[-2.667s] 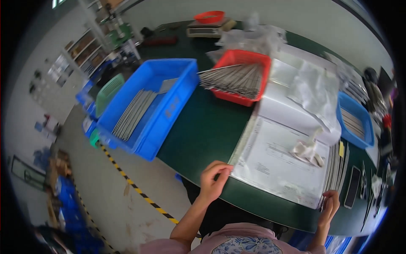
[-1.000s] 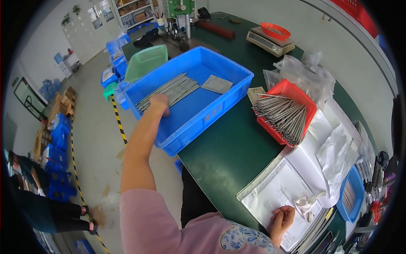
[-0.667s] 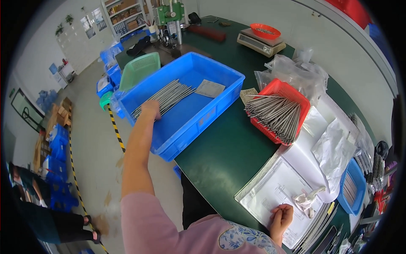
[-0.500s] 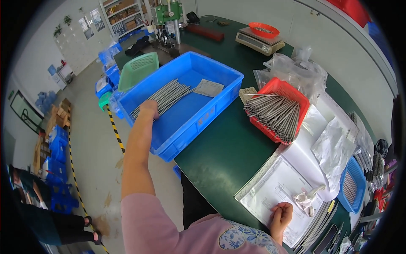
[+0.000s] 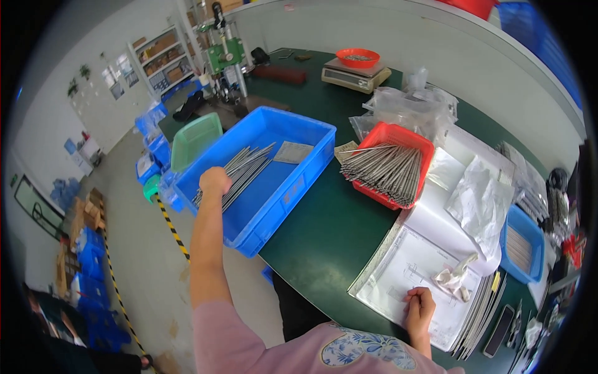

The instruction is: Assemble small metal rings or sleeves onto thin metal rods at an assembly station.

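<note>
Thin metal rods (image 5: 254,167), loose bundle: lying in a blue bin (image 5: 283,206) on the green surface (image 5: 330,234), toward your left. Long axis slanting from near left to far right, roughly along the bin's long sides; a few rods cross the others at a slight angle, far ends spread.

Left grip (image 5: 215,181), yours: inside the bin, over the near ends of the rods, fingers curled inward. Fingertips hidden; you cannot make out from here whether any rods are held.

Paper slip (image 5: 293,153): flat in the bin, beyond the rods' far ends.

Right grip (image 5: 421,310), yours: resting at the printed sheet (image 5: 389,274), fingers loosely curled, thumb near the fingers; contents, if any, not discernible.

White crumpled cloth (image 5: 453,282): on the sheet, just beyond your right hand.

Red basket (image 5: 426,163): right of the bin, holding a second rod lot (image 5: 386,173), fanned, ends projecting left and toward you.

Long grey strips (image 5: 481,315): right of the sheet, side by side, pointing away from you.
</note>
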Demonstrator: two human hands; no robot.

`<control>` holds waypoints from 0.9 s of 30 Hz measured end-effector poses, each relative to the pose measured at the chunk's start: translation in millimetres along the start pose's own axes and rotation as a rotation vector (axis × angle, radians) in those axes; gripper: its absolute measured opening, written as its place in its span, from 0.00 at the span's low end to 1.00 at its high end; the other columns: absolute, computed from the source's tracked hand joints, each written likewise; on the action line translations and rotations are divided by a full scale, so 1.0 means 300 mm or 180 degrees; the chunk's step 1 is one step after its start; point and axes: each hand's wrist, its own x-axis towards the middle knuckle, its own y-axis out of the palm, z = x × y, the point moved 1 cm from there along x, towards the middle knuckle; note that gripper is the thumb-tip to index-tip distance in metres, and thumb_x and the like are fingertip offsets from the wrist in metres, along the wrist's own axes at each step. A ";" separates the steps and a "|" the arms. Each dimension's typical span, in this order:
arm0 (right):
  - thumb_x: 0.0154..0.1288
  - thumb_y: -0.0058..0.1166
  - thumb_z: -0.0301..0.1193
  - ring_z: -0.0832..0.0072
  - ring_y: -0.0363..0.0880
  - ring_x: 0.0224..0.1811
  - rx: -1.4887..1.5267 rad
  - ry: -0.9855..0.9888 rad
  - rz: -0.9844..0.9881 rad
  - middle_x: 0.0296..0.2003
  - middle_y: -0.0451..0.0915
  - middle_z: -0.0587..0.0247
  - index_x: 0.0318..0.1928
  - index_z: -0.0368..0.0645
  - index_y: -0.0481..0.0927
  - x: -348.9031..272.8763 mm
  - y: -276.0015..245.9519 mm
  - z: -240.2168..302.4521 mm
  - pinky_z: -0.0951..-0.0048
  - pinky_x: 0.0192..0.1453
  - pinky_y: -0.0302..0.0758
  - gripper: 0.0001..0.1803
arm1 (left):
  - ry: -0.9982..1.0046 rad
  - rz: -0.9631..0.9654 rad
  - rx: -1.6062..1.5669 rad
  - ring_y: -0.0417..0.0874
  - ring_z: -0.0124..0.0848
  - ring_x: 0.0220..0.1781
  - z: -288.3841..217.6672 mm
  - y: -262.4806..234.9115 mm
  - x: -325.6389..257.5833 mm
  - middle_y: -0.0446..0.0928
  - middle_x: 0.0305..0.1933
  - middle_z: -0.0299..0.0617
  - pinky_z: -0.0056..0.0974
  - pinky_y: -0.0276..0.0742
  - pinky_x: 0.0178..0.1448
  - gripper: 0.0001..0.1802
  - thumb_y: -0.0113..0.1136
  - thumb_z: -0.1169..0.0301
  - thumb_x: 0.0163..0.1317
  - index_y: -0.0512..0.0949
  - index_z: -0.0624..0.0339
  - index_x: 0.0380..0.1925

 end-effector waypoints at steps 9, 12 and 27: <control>0.46 0.46 0.17 0.62 0.73 0.26 -0.0938 -0.1072 -0.0066 0.25 0.73 0.54 0.30 0.37 0.76 -0.008 0.017 0.080 0.69 0.29 0.69 0.08 | 0.0893 -0.1444 -0.0207 0.78 0.52 0.35 -0.073 -0.169 -0.134 0.77 0.32 0.55 0.50 0.73 0.39 0.08 0.54 0.70 0.45 0.75 0.64 0.25; 0.43 0.51 0.22 0.60 0.75 0.31 -0.0948 -0.1521 -0.0257 0.30 0.74 0.54 0.38 0.38 0.76 -0.003 0.023 0.136 0.68 0.34 0.71 0.16 | 0.1859 -0.1769 -0.0037 0.77 0.52 0.32 -0.154 -0.303 -0.312 0.74 0.30 0.52 0.50 0.72 0.35 0.08 0.57 0.75 0.41 0.72 0.64 0.23; 0.50 0.55 0.38 0.59 0.74 0.27 -0.0852 -0.1514 0.1196 0.23 0.72 0.60 0.21 0.41 0.72 -0.093 0.181 0.131 0.60 0.29 0.71 0.13 | 0.5172 -0.0357 0.2393 0.76 0.33 0.21 -0.604 -0.488 -1.010 0.70 0.19 0.39 0.35 0.69 0.24 0.08 0.60 0.70 0.34 0.72 0.58 0.16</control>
